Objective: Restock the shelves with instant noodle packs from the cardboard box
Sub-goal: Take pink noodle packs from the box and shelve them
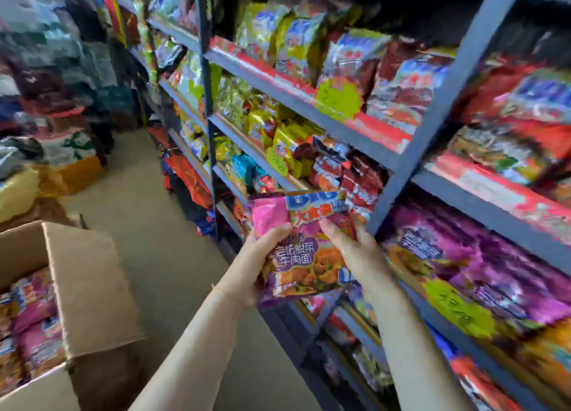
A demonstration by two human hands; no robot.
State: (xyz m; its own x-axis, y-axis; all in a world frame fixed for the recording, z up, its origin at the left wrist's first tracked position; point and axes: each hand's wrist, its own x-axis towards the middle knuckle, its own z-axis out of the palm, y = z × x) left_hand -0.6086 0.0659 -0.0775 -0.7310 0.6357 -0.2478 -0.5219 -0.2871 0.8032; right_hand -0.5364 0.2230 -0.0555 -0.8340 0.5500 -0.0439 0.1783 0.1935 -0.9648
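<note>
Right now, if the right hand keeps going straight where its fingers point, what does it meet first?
Probably the dark shelf upright. The right hand, gripping the purple noodle pack, points up toward the shelving, with red packs just beyond its fingertips. Depth is unclear in this single view.

cardboard box (pixel 89 290) left, shelves (pixel 398 163) right, packs (pixel 31 327) in box

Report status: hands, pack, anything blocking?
Both hands, left and right, gripping purple noodle pack. Not yet shelved. Purple-pack shelf nearly full.
</note>
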